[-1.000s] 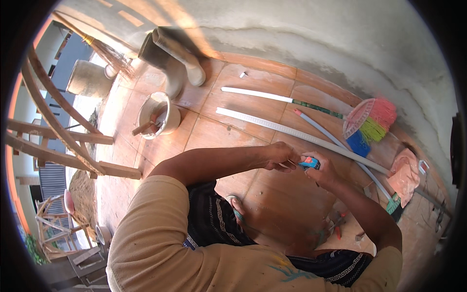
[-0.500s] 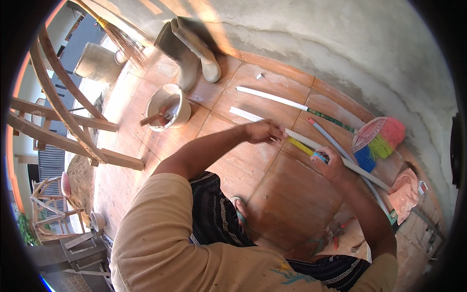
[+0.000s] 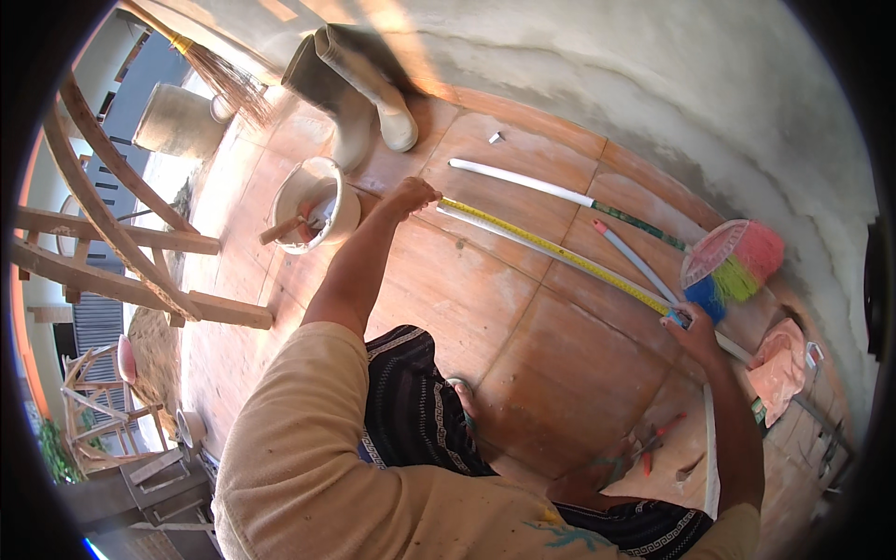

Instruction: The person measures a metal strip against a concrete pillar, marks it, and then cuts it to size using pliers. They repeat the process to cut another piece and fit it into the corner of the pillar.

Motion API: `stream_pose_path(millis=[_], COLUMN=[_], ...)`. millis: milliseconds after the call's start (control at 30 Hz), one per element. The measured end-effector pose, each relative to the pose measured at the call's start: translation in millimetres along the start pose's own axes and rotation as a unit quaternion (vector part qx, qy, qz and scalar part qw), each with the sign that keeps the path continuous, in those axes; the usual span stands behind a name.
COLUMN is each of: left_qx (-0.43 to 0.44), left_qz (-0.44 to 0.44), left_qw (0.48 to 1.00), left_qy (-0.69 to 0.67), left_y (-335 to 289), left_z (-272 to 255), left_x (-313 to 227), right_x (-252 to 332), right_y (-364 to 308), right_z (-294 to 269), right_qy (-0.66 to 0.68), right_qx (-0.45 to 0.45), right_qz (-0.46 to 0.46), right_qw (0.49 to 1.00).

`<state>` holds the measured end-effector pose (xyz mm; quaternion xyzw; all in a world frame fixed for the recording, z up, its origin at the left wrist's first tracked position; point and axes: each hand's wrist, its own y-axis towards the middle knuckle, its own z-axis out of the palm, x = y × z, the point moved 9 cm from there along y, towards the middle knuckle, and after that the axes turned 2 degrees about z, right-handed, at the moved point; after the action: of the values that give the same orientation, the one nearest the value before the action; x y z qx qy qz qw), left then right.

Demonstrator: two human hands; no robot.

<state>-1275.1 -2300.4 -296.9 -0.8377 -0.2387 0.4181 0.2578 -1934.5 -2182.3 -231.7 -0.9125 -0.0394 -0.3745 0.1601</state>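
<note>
Bends over a tiled floor (image 3: 569,392), along a long white strip (image 3: 476,225) lying between the bucket side and the wall side. Holds a yellow tape (image 3: 560,250) stretched out along most of that strip, too far off to judge whether touching it. Pinches the tape's free end in the fingertips of the left hand (image 3: 411,198), just beside the strip's left end; grips the blue tape case (image 3: 678,319) in closed fingers of the right hand (image 3: 697,329). Seems, as a judgement, partway through a measurement: done with drawing the tape out and lining it up, not yet done with winding it back. Cannot tell any reading or mark on the strip at this size. Turning to containers, can make out at upper left a big pale drum (image 3: 173,121), without seeing inside; then, nearer, a whitish bucket (image 3: 345,222), holding a wooden-handled tool (image 3: 283,231) leaned over the rim and some pale stuff, hard to identify; lastly, at lower left, a small pale pot (image 3: 191,427), contents not discernible.
</note>
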Motion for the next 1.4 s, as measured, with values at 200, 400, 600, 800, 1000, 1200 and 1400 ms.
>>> stream_pose_path(millis=[200,400,600,800,1000,1200,1400], left_qx=[-0.004,-0.011,-0.023,-0.013,-0.001,-0.184,-0.008], left_qz=[-0.030,0.006,0.063,0.039,0.047,0.210,0.453], left_qw=[0.999,1.000,0.998,0.999,0.999,0.958,0.885], left_qy=[0.009,-0.025,-0.010,-0.005,0.000,0.058,0.108], left_y=[-1,4,8,-7,2,3,-46], left_z=[2,16,21,28,30,11,173], left_x=[13,9,13,2,4,-31,-179], right_x=[-3,-24,-39,-22,-48,-35,-32], right_y=[9,4,12,18,18,10,2], right_z=[6,5,11,7,15,10,8], right_qy=[-0.054,-0.074,-0.100,-0.140,-0.107,-0.051,-0.065], right_qx=[0.000,-0.039,0.001,0.085,0.022,-0.013,-0.051], right_qz=[0.005,-0.044,0.010,0.113,0.029,-0.042,-0.078], right_qw=[0.999,0.996,0.995,0.980,0.994,0.998,0.994])
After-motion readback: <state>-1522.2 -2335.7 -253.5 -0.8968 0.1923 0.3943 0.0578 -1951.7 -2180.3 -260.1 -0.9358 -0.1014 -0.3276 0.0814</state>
